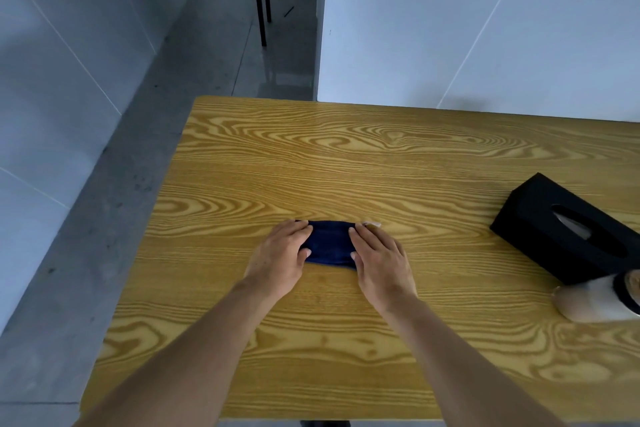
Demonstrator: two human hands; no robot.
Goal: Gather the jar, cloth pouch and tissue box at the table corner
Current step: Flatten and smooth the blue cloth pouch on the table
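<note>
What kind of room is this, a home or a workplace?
Hard to say for sure; it looks like a plain office or studio rather than a home. A wood-grain table stands against bare white wall panels on a grey concrete floor, with only a black tissue box nearby.

Left hand (281,255) and right hand (379,255) flat, palms down, forearms extended

Cloth pouch (330,244) mid-table (311,156) — tissue box (568,232) and jar (599,300) far right.

One head-worn camera looks forward and down, close above the wooden table (346,156).
</note>
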